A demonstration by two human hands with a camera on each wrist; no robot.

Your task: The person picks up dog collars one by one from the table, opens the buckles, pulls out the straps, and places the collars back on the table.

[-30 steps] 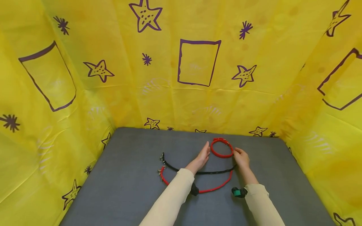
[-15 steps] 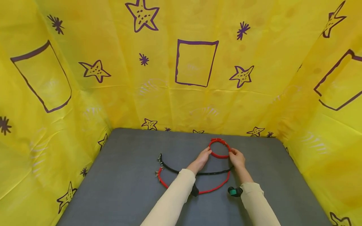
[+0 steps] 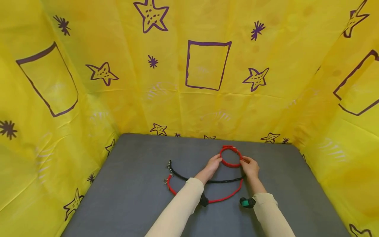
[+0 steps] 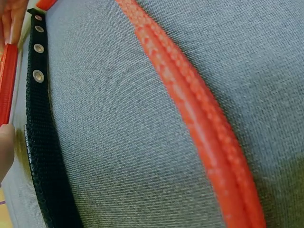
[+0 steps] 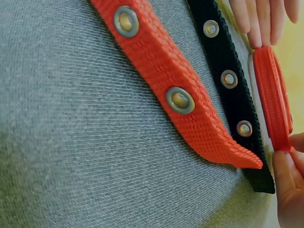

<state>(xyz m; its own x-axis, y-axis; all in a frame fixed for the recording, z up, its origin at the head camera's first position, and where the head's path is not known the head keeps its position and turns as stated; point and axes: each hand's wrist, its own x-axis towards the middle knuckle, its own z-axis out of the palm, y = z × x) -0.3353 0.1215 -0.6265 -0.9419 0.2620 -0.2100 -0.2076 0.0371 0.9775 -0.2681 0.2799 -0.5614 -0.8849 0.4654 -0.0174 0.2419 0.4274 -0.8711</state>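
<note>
A red collar closed into a loop [image 3: 231,165] lies near the far side of the table, with a metal buckle on its upper right. My left hand [image 3: 211,167] holds the loop's left edge at the fingertips. Opposite it, the thumb and fingers of my right hand [image 3: 251,167] pinch the right edge; the right wrist view shows this grip on the red band [image 5: 273,95]. Nearer to me a black collar [image 3: 222,181] with eyelets is laid out in a curve. A second red collar [image 3: 225,198] curves in front of it, partly hidden under my left forearm.
The grey tabletop [image 3: 133,197] ends at a yellow cloth [image 3: 204,112] with purple drawings, which rises behind and on both sides. Metal buckles [image 3: 167,180] of the open collars lie at their left ends. Straps with cameras sit at both wrists.
My left hand, held flat beside the loop earlier, has come to its left edge and taken hold there. The right hand keeps its grip, and the loop has shifted slightly toward me.
</note>
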